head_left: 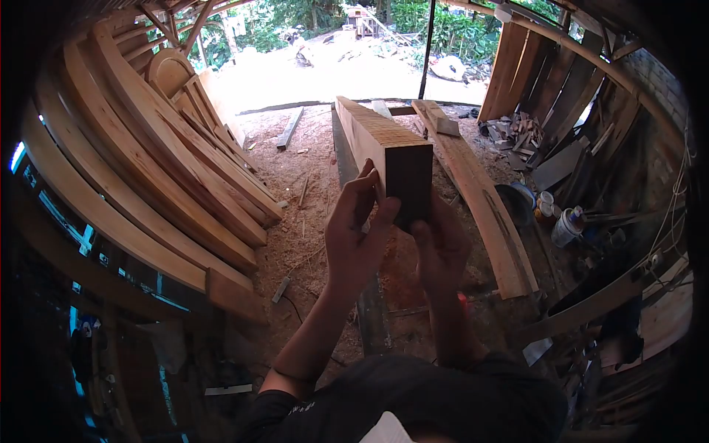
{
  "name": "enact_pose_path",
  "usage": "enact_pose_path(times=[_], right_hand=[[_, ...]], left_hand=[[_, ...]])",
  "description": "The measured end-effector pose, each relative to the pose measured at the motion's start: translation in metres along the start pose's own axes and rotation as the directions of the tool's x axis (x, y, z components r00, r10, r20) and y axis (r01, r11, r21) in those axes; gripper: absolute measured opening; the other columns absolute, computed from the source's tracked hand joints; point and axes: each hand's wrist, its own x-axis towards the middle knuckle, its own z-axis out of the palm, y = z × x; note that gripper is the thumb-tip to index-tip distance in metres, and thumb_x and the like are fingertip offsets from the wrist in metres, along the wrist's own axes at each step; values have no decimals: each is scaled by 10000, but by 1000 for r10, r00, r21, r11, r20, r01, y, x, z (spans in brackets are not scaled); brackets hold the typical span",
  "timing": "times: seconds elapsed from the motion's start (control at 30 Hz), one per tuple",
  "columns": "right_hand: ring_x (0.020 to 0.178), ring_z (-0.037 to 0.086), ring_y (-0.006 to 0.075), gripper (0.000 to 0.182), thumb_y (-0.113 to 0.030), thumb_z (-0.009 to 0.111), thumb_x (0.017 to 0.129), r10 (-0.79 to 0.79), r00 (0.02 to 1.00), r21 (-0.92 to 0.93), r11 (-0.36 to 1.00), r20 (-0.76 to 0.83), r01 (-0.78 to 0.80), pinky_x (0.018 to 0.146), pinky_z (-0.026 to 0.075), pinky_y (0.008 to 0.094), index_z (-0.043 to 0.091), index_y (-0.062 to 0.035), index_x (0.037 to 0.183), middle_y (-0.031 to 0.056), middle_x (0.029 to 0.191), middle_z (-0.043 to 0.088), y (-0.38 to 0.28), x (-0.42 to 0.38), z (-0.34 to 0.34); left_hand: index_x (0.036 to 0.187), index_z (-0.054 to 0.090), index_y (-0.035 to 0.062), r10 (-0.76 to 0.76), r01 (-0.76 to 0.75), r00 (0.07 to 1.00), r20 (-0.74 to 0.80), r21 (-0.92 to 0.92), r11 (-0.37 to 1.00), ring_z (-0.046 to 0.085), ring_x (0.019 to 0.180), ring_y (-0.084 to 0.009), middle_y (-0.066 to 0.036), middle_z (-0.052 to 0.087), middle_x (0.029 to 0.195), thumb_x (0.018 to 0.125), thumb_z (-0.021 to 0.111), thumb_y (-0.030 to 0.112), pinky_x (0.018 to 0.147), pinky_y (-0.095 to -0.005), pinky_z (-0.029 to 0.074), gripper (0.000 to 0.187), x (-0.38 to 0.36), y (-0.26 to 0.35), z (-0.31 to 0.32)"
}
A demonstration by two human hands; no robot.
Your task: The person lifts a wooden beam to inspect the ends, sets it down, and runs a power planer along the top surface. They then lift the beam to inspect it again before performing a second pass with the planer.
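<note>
A long, thick wooden beam (377, 136) stretches away from me, its dark square end raised toward the camera. My left hand (356, 232) cups the left side of that end, thumb and fingers pressed on the wood. My right hand (442, 247) grips the underside and right edge of the same end. Both hands hold the beam's near end up in front of me, above a sawdust-covered floor.
Curved planks (159, 177) lean stacked at the left. A long flat board (484, 203) lies right of the beam. Cans and a white bottle (567, 225) stand at the right among scrap wood. An open doorway (354, 59) lies ahead.
</note>
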Motion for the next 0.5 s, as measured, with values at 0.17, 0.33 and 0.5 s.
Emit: enact_pose_path(times=[0.17, 0.33, 0.5], right_hand=[[1311, 622, 264, 546, -6, 689, 995, 7, 1000, 20, 1000, -8, -7, 1066, 545, 356, 508, 57, 1506, 238, 1481, 568, -1, 3, -1], [1281, 636, 243, 527, -20, 679, 1008, -27, 999, 6, 1000, -25, 27, 1046, 549, 339, 516, 55, 1503, 238, 1462, 589, -1, 8, -7], [1259, 647, 228, 505, -39, 661, 1025, -14, 999, 1, 1000, -47, 15, 1018, 554, 333, 525, 43, 1505, 221, 1426, 622, -2, 12, -15]], left_hand=[[1362, 536, -57, -50, 50, 999, 0, 4, 999, 561, 1370, -226, -240, 516, 1549, 1023, 690, 69, 1095, -319, 501, 392, 1, 3, 3], [1369, 538, -55, -29, 29, 999, 13, 43, 999, 565, 1363, -221, -234, 549, 1519, 1022, 698, 87, 1077, -310, 512, 407, 6, 1, 10], [1368, 541, -55, -45, 44, 999, 17, 40, 998, 574, 1350, -212, -230, 567, 1499, 1022, 702, 95, 1073, -305, 511, 410, 8, 1, 21]])
